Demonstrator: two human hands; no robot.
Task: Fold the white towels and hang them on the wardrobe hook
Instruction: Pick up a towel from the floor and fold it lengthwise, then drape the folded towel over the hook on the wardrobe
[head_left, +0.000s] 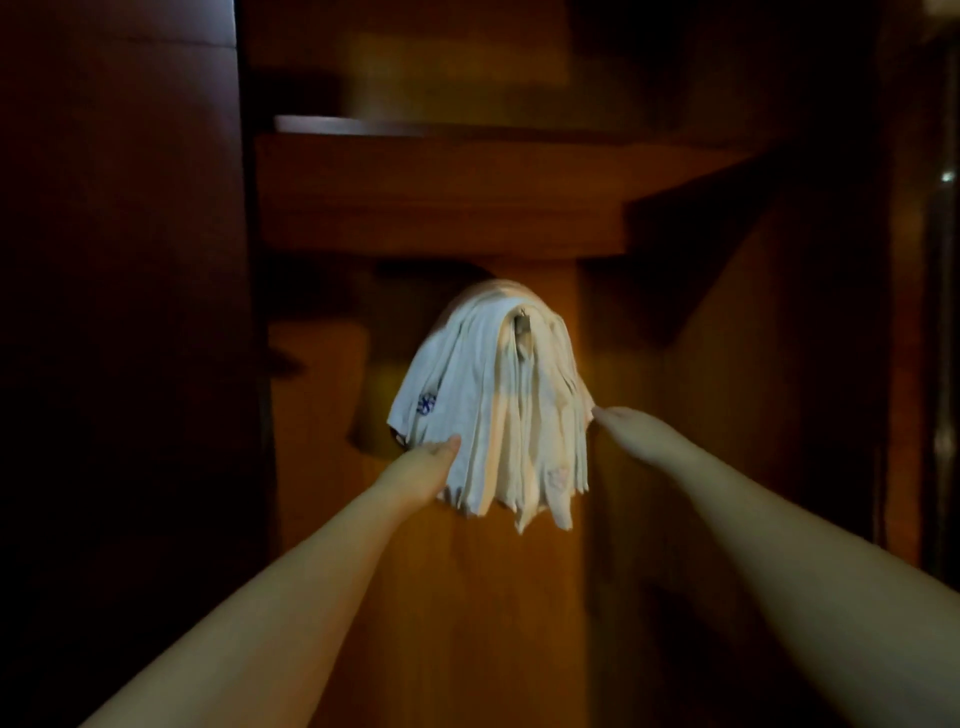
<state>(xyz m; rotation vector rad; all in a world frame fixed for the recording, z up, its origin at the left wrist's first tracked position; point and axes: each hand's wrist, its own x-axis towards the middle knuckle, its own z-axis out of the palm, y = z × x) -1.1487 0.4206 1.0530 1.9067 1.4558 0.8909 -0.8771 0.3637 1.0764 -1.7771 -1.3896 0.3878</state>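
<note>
1. The white towels (493, 410) hang in a thick folded bundle at the centre of the frame, draped over a metal hook (521, 332) whose tip shows through a gap near the top of the bundle.
2. A small blue mark (426, 404) sits on the left outer towel; it is too blurred to read as letters or a logo. A faint reddish patch on the lower right layers is also unclear.
3. The left hand (423, 470) comes in from the lower left and grips the bundle's lower left edge: the thumb lies on the front of the cloth, and the other fingers are hidden behind it.
4. The right hand (621, 423) reaches from the lower right and touches the bundle's right edge. It is motion-blurred, so whether it pinches the cloth or merely meets it cannot be told.
5. Behind the towels stands an orange-brown wooden panel (467, 597); above them a wooden shelf (441, 192) crosses the upper middle.
6. A dark wardrobe door (119, 312) fills the left of the frame, and the right edge sinks into shadow.
7. Both forearms are cut off by the bottom edge.
</note>
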